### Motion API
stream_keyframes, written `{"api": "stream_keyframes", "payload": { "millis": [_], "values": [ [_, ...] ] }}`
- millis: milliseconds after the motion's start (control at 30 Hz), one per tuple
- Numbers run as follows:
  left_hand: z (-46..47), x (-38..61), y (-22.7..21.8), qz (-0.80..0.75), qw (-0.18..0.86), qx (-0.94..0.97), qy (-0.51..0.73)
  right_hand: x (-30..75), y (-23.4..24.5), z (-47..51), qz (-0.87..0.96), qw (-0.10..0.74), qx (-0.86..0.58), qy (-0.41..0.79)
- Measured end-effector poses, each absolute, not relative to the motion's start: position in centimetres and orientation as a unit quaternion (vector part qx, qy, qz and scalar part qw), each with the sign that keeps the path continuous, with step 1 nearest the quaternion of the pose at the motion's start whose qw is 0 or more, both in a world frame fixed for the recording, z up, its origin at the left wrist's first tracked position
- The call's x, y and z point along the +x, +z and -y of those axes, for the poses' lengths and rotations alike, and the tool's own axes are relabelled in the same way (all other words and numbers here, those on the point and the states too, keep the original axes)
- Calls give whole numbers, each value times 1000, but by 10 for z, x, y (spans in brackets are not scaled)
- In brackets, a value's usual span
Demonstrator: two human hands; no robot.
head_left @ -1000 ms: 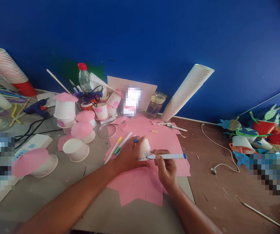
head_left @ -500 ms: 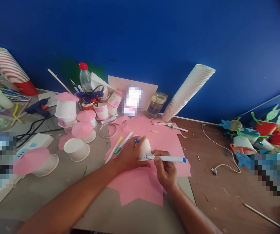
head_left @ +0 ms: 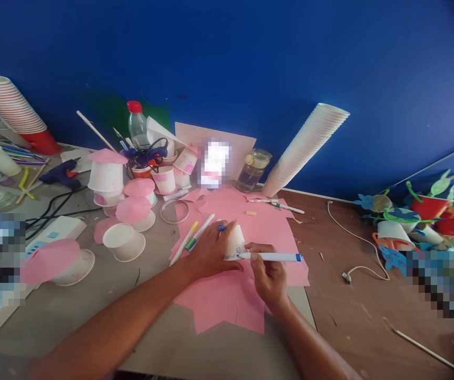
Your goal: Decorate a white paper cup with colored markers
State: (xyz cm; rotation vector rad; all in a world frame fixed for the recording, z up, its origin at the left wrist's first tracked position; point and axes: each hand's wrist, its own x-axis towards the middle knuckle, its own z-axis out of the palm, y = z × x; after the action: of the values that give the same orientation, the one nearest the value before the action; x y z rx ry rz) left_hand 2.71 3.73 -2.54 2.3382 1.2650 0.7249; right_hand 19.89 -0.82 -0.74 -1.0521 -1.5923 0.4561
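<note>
My left hand (head_left: 210, 247) is closed around a small white paper cup (head_left: 235, 238) and largely covers it. Dark blue marks run along the cup's near edge, with a small flower-like shape among them. In my right hand (head_left: 269, 275) is a white felt-tip marker (head_left: 274, 257) with a blue end, its tip touching the cup by those marks. Both hands are over pink paper (head_left: 230, 311) with jagged edges. A blue cap (head_left: 221, 227) shows at my left fingers. Beside that hand lie a green marker (head_left: 200, 232) and a yellow marker (head_left: 185, 240).
On the left stand white cups (head_left: 124, 243) with pink paper tops, a power strip (head_left: 58, 237) and a glue gun (head_left: 60, 174). Toward the wall are a lit phone (head_left: 214, 163), a glass jar (head_left: 253, 170) and a leaning cup stack (head_left: 306, 150). A white cable (head_left: 363, 227) lies right.
The marker tip stays at the cup's near edge with barely any shift. My left hand keeps its hold in the same place.
</note>
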Motion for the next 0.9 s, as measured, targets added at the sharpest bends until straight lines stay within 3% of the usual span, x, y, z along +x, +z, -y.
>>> {"api": "stream_keyframes", "payload": {
  "millis": [433,900],
  "values": [
    [-38,27,-19,-444,209,831,262,201,-14,9,642,568,-451,250],
    [-38,28,-22,-446,201,834,255,199,-10,10,662,567,-438,218]
  ]
}}
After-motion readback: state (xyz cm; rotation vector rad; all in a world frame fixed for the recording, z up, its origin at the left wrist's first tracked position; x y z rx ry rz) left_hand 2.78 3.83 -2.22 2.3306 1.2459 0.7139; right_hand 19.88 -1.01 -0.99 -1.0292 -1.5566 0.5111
